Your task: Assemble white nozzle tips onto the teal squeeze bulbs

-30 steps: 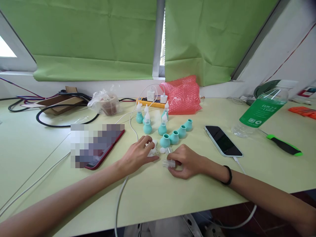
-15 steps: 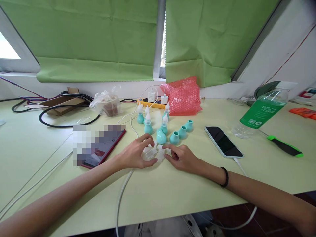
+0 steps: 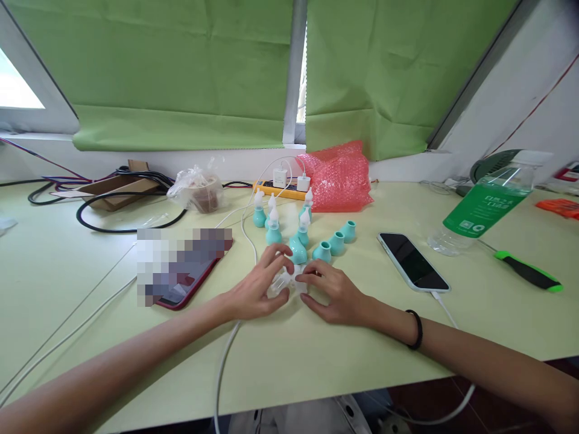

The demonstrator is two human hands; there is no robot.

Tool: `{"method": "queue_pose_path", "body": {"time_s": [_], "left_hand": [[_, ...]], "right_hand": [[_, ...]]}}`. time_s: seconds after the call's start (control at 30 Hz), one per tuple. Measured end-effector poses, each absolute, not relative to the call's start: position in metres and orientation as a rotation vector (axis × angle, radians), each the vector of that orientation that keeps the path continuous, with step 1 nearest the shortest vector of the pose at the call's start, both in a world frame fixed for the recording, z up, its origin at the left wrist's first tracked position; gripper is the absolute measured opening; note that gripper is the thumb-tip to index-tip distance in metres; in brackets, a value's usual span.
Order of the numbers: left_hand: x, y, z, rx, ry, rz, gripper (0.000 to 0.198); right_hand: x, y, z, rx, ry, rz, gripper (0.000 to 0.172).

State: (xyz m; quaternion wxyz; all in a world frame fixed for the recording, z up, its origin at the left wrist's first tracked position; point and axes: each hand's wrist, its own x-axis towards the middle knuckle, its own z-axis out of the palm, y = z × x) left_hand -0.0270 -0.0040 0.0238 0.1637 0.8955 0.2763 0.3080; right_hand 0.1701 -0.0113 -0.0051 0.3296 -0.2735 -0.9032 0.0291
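Note:
My left hand rests low over the table with its fingers curved and its thumb apart from them. Between its fingers lie clear plastic pieces, loose on the table. From the right, my right hand reaches to a small translucent piece, thumb and fingertips spread around it; whether they touch it is hard to see. Just beyond the hands a teal rubber bulb lies tipped over. Three open-necked teal bulbs stand in a slanting row. Behind are several teal bulbs with clear nozzles, upright.
A red-cased phone, partly pixelated, lies left; a charging phone lies right. A tilted green-labelled bottle and a green-black handled tool are farther right. Pink bubble wrap and a power strip are behind. A white cable crosses the table.
My right thumb and fingers have spread wider around the translucent piece. My left hand has shifted slightly right over the clear pieces. The whole view has moved a little.

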Motion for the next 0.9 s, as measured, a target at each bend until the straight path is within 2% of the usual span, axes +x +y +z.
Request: {"method": "queue_pose_path", "body": {"time_s": [0.1,0.17,0.3,0.37,0.5,0.6,0.7,0.8,0.9], "left_hand": [[-0.029,0.009,0.029,2.498,1.017,1.26,0.023],[-0.032,0.023,0.032,2.407,1.164,1.393,0.031],[-0.031,0.053,0.035,2.277,1.34,1.277,0.048],[-0.028,0.066,0.034,2.207,1.394,1.204,0.05],[-0.018,0.077,0.032,2.019,1.418,1.188,0.031],[-0.015,0.068,0.04,1.921,1.361,1.465,0.022],[-0.011,0.042,0.055,1.889,1.171,1.709,0.019],[-0.004,0.012,0.07,1.817,0.887,1.496,0.017],[0.004,-0.008,0.076,1.646,0.75,1.136,0.016]], "right_hand": [[0.17,-0.011,-0.007,-0.679,-2.341,0.023,0.027],[0.169,-0.011,-0.007,-0.653,-2.335,0.029,0.028],[0.17,-0.009,-0.006,-0.625,-2.31,0.05,0.026],[0.171,-0.008,-0.005,-0.611,-2.288,0.053,0.025],[0.171,-0.008,-0.004,-0.608,-2.204,0.054,0.023],[0.172,-0.009,-0.001,-0.637,-2.097,0.028,0.027],[0.174,-0.009,0.001,-0.654,-1.971,0.027,0.041],[0.178,-0.007,0.001,-0.613,-1.867,0.151,0.059],[0.181,-0.008,0.001,-0.574,-1.874,0.483,0.065]]}}
